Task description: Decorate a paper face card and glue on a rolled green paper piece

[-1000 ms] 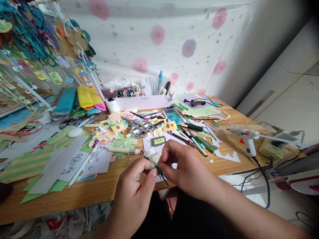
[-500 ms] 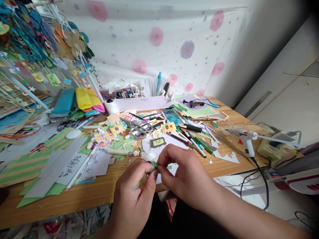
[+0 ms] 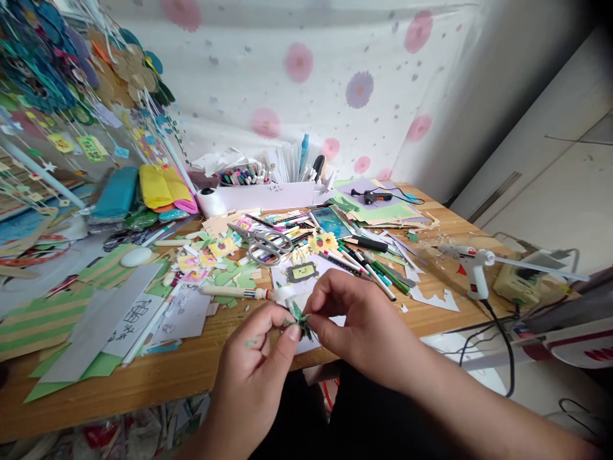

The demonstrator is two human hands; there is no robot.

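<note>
Between both hands, above the table's front edge, is a small crumpled green paper piece (image 3: 299,317) with frayed dark edges. My left hand (image 3: 263,358) pinches it from the left between thumb and forefinger. From the right, my right hand (image 3: 354,313) pinches the same piece with thumb and forefinger; part of it is hidden by the fingertips. Just beyond them lies a dark-framed paper cutout (image 3: 302,272) with a small face drawn on a green middle. A white-barrelled pen (image 3: 234,292) rests left of it. Grey-handled scissors (image 3: 268,246) lie further back.
A white glue gun (image 3: 474,265) with its cord stands at the right, and a black glue gun (image 3: 376,197) lies at the back. Markers (image 3: 383,275) and paper scraps (image 3: 234,275) cover the middle. Striped green paper (image 3: 48,319) lies left, below hanging paper ornaments (image 3: 90,147).
More of the green paper piece now shows between my fingertips, with its frayed edge turned downward. My fingers have shifted slightly around it. The camera view has moved a little.
</note>
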